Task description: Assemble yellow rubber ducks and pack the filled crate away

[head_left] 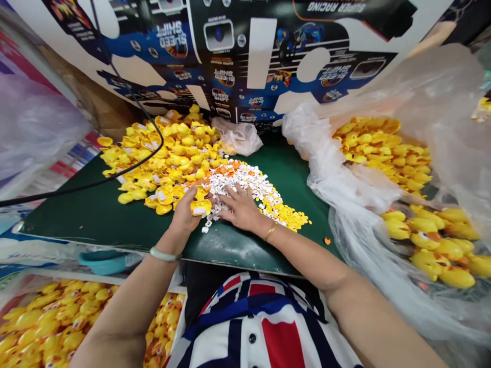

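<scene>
My left hand (186, 210) is closed around a yellow toy duck (201, 201), its underside with a white plug turned toward me. My right hand (241, 205) lies with fingers spread on a heap of small white, orange and yellow plastic pieces (258, 190) in the middle of the green table (115, 214). Just left of both hands sits a big pile of yellow ducks (164, 153).
A clear plastic bag full of yellow ducks (387, 153) fills the right side. A box of more ducks (46, 317) stands low at the left. A black cable (76, 188) crosses the table's left. Printed cardboard (245, 56) walls the back, with a crumpled small bag (238, 136) before it.
</scene>
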`<state>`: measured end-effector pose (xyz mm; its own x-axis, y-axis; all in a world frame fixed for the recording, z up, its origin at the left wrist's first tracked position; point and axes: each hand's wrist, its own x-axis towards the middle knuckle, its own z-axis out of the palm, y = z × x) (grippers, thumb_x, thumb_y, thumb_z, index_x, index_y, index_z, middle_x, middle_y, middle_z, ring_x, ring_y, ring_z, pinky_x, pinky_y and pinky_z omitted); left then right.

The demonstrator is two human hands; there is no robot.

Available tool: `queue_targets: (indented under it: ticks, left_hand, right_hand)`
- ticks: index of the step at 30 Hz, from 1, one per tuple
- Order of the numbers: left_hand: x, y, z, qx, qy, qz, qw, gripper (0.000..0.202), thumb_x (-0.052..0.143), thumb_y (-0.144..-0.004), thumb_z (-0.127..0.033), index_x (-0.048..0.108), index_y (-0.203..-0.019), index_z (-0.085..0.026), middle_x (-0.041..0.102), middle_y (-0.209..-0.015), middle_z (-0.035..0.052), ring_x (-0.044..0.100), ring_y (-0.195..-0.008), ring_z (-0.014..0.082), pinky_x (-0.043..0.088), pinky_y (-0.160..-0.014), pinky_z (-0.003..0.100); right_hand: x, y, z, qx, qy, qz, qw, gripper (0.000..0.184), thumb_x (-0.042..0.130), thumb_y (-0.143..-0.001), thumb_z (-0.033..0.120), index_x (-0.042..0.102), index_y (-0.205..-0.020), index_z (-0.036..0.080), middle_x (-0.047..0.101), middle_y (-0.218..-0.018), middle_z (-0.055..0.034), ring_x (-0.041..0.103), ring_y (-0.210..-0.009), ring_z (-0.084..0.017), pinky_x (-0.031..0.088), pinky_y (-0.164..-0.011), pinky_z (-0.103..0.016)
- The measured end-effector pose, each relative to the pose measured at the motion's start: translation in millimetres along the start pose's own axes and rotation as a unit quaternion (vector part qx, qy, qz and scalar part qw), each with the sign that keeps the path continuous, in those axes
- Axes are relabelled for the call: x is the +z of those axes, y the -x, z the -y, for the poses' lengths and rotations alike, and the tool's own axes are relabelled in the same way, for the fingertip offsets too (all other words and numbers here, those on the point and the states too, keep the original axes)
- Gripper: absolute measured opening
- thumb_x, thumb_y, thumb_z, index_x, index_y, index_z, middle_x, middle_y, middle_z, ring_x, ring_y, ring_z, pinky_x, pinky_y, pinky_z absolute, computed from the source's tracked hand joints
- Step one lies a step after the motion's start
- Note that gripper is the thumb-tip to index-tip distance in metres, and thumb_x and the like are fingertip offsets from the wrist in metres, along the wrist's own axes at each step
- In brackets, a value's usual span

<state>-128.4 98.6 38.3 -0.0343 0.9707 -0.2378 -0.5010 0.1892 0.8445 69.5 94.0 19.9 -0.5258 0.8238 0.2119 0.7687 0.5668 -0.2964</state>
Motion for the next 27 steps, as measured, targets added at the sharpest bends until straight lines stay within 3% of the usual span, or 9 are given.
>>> queue_targets:
  ticks: [3,6,8,10,14,18,22,25,27]
  left_hand:
    - [-15.3,32,-4,-0.032,0.005,0.009,0.999,0.036,0.062,-0.084,-0.037,0.060,-0.114,-0.016,0.069,-0.082,0.0079,0.069,-0.067,0.0218,0.058,-0.059,0.034]
    - [-29.5,57,0,-0.105,-0.022,0.007,0.994,0.036,0.063,-0.084,-0.036,0.059,-0.113,-0.015,0.068,-0.081,0.0089,0.069,-0.066,0.0222,0.058,-0.060,0.034]
    - [-29.5,61,6,-0.120,-0.033,0.006,0.992,0.033,0.063,-0.084,-0.034,0.059,-0.111,-0.015,0.068,-0.080,0.0085,0.069,-0.067,0.0218,0.059,-0.063,0.035]
    - [-21.3,53,12,-0.105,-0.030,0.006,0.994,0.030,0.062,-0.085,-0.031,0.058,-0.109,-0.015,0.067,-0.080,0.0077,0.068,-0.066,0.0204,0.059,-0.064,0.034]
    - [3.1,24,18,-0.069,-0.006,-0.018,0.997,0.025,0.062,-0.084,-0.028,0.058,-0.106,-0.015,0.065,-0.075,0.0045,0.066,-0.062,0.0175,0.058,-0.061,0.032]
    - [10.2,18,14,-0.053,0.042,-0.046,0.997,0.022,0.057,-0.087,-0.031,0.057,-0.102,-0.015,0.064,-0.071,0.0041,0.065,-0.061,0.0171,0.057,-0.061,0.031]
    - [6.5,46,18,-0.086,0.061,0.028,0.994,0.029,0.056,-0.088,-0.039,0.058,-0.107,-0.017,0.066,-0.078,0.0064,0.067,-0.065,0.0195,0.056,-0.061,0.032]
    - [17.1,63,34,-0.163,0.038,0.083,0.982,0.036,0.060,-0.086,-0.041,0.059,-0.110,-0.015,0.068,-0.081,0.0086,0.070,-0.072,0.0239,0.058,-0.066,0.036]
    - [30.2,63,45,-0.186,0.018,0.098,0.977,0.036,0.064,-0.084,-0.039,0.059,-0.109,-0.014,0.069,-0.086,0.0098,0.072,-0.078,0.0254,0.058,-0.069,0.036]
  right_hand:
    - [-17,38,-14,0.002,0.004,-0.010,1.000,0.053,0.043,-0.098,0.055,0.049,-0.144,0.028,0.038,-0.157,-0.0060,0.016,-0.149,-0.036,0.011,-0.118,-0.066]
    - [-17,80,-23,0.040,0.033,0.001,0.999,0.074,0.052,-0.091,0.062,0.040,-0.150,0.019,0.025,-0.162,-0.0144,0.006,-0.151,-0.039,0.010,-0.119,-0.064]
    - [-8,92,-23,0.061,0.048,0.021,0.997,0.086,0.055,-0.087,0.067,0.036,-0.152,0.014,0.021,-0.163,-0.0182,0.003,-0.151,-0.040,0.008,-0.119,-0.064]
    - [3,85,-19,0.062,0.051,0.043,0.996,0.089,0.054,-0.086,0.069,0.035,-0.153,0.013,0.022,-0.162,-0.0188,0.004,-0.151,-0.041,0.005,-0.119,-0.064]
    - [16,37,-11,0.030,0.015,0.044,0.999,0.087,0.054,-0.088,0.066,0.035,-0.152,0.010,0.025,-0.160,-0.0214,0.008,-0.150,-0.041,0.008,-0.120,-0.062]
    - [-4,10,-22,-0.002,-0.141,-0.016,0.990,0.053,0.045,-0.099,0.046,0.052,-0.141,0.014,0.041,-0.154,-0.0165,0.032,-0.145,-0.030,0.026,-0.119,-0.052]
    - [-44,41,-49,0.116,-0.314,-0.147,0.931,0.034,0.047,-0.097,0.041,0.068,-0.115,0.021,0.071,-0.114,-0.0069,0.066,-0.106,-0.020,0.051,-0.098,-0.040]
    - [-61,87,-59,0.245,-0.356,-0.180,0.884,0.030,0.055,-0.091,0.043,0.069,-0.104,0.020,0.071,-0.086,-0.0015,0.066,-0.070,-0.015,0.056,-0.066,-0.030]
    - [-61,116,-57,0.283,-0.328,-0.183,0.883,0.027,0.057,-0.091,0.042,0.069,-0.102,0.021,0.070,-0.083,-0.0008,0.063,-0.063,-0.014,0.052,-0.058,-0.027]
